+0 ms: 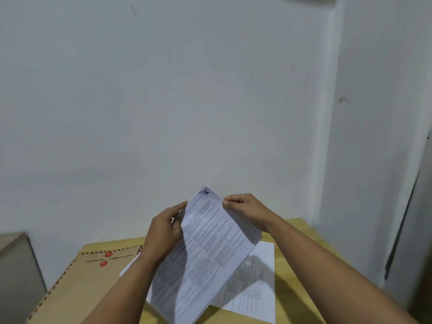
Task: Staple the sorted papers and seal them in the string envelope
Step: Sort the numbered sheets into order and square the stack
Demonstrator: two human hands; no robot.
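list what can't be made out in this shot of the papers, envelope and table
- Head view: print on the held papers is too small and blurred to read.
- Brown string envelope: its right part is hidden by the left hand and forearm, its lower part cut by the frame edge.
- No stapler in view.
- Loose sheet on the table: partly covered by the papers.

The wooden counter (297, 232) carries a brown string envelope (77, 286) lying flat. To the right of the envelope, a printed white sheet (257, 284) lies directly on the wood.

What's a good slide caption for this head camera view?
Both hands hold a printed paper stack above a wooden table, string envelope alongside.
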